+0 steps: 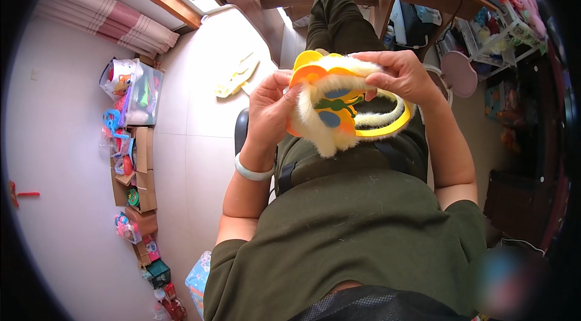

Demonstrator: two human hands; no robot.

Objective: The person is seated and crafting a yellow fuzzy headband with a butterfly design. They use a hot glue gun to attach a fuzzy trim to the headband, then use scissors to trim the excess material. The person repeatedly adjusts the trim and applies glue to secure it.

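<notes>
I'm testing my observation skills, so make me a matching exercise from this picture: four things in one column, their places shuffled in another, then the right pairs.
Things
1. pale bangle
2. pink-banded curtain
3. cardboard boxes
4. fur-trimmed butterfly craft

Places
A. in a row of stored things along the left wall
B. between the left hand and the right hand
C. around the left wrist
D. hanging at the picture's upper left

Right pairs: 1-C, 2-D, 3-A, 4-B
</notes>
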